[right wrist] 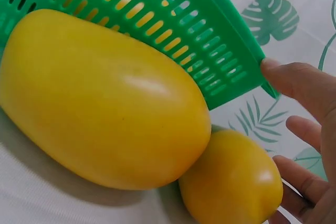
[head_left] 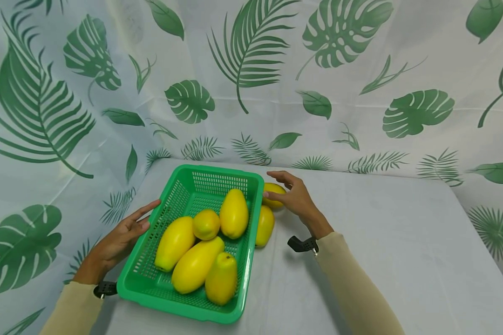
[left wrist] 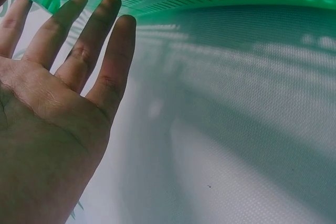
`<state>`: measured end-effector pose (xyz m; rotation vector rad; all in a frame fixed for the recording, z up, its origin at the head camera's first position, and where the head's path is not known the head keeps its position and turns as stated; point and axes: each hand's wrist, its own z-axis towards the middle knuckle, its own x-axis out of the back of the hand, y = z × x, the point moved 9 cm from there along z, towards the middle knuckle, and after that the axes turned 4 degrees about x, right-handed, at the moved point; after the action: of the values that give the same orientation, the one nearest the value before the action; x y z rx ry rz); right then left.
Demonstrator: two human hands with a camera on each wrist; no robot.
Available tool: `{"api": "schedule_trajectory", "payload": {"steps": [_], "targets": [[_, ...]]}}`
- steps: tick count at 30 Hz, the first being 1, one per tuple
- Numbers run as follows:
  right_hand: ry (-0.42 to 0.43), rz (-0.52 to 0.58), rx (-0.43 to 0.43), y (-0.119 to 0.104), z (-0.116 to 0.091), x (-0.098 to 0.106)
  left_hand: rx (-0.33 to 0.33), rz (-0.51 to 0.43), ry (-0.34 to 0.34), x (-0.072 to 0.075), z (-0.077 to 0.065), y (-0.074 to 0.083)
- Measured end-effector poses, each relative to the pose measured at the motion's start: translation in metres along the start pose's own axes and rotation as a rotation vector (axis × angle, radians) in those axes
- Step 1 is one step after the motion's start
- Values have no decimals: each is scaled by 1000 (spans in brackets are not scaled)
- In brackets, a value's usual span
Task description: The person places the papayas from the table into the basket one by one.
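A green plastic basket (head_left: pixel 127 284) with slotted walls stands tilted across the view and holds several large yellow oblong fruits (head_left: pixel 234 214), mango-like in shape, and a smaller roundish one (head_left: pixel 206 224). My left hand (head_left: pixel 119 242) is at the basket's left side; in the left wrist view its nearly straight fingers (left wrist: pixel 113 61) touch the slotted wall. My right hand (head_left: pixel 295 197) is by the far right corner, a digit's tip touching the rim in the right wrist view. Its other fingers are near a yellow fruit (right wrist: pixel 231 177) outside the basket; a larger one (right wrist: pixel 105 98) lies beside it.
The table (head_left: pixel 373 251) has a white cloth and stretches away to the right. A white curtain (head_left: pixel 272 125) with green leaf prints hangs behind and along the left. Two yellow fruits outside lie close against the basket's right wall (right wrist: pixel 173 40).
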<state>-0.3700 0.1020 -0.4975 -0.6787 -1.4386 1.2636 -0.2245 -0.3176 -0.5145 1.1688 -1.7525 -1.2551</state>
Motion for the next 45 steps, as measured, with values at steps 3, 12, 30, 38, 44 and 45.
{"api": "schedule_trajectory", "payload": {"steps": [3,12,30,38,44,45], "targets": [[-3,3,0,3,0,-1,1,-2,-1,0,0,-1],[-37,49,-21,14,-1,-8,17,42,1,3,-1,-5],[-32,36,-62,33,0,-13,11,15,10,3,-1,-3],[-25,42,-76,33,0,-14,-13,21,11,3,0,-2],[-22,44,-92,33,0,-15,-17,25,13,3,1,-2],[-20,44,-92,33,0,-14,-16,25,14,3,1,-2]]}}
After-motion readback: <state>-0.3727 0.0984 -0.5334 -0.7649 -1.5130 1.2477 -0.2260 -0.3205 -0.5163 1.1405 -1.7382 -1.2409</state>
